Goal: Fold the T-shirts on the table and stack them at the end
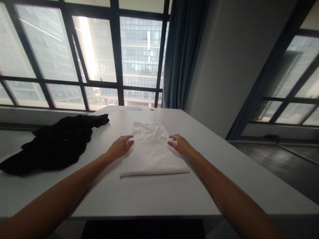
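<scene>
White garment point(154, 157), folded flat at the centre of the frame between your hands.
Its straight folded edge lies nearest you on the white table point(149, 197); its rumpled end points away, toward the upper centre, and its long axis appears to run that way. Your left hand point(121, 146) and right hand point(181, 145) sit at its matching sides, both released, fingers loosely bent, thumbs parted; whether your fingertips touch the cloth, I cannot tell. Black cloth point(59, 142) lies heaped at left; beyond are windows point(141, 49), upper left, and a blue curtain point(183, 53), upper centre.
</scene>
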Motion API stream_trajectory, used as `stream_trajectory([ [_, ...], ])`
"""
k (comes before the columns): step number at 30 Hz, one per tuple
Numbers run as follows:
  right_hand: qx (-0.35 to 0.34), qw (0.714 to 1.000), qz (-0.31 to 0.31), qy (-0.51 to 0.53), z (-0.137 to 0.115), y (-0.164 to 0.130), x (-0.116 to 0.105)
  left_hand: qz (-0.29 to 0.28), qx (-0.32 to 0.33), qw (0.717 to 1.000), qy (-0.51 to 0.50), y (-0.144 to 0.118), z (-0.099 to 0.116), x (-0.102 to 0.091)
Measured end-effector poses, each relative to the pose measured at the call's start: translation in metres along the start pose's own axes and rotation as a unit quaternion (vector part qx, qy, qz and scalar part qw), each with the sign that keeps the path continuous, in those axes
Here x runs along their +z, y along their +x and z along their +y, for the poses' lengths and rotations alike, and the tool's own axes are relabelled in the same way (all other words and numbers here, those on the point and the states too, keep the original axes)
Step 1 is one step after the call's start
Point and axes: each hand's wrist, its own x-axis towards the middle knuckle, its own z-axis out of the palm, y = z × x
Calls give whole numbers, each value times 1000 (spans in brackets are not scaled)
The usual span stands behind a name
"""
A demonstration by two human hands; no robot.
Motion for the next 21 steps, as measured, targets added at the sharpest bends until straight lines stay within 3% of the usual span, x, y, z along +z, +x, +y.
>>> stream_trajectory([
  [3,-63,994,-89,-2,-10,-10,4,-114,78,990,-14,-17,18,4],
  [6,-44,979,-194,-50,-17,-20,12,-202,128,971,14,-29,25,12],
  [8,-29,972,-219,-84,-19,-25,16,-231,133,963,38,-32,23,16],
  [12,-25,968,-217,-125,-22,-25,16,-246,135,958,53,-25,16,14],
  [18,-60,981,-127,-135,-51,-23,16,-233,146,960,51,-13,17,6],
  [21,-105,977,-165,-87,-75,-33,19,-227,171,958,34,-25,31,9],
])
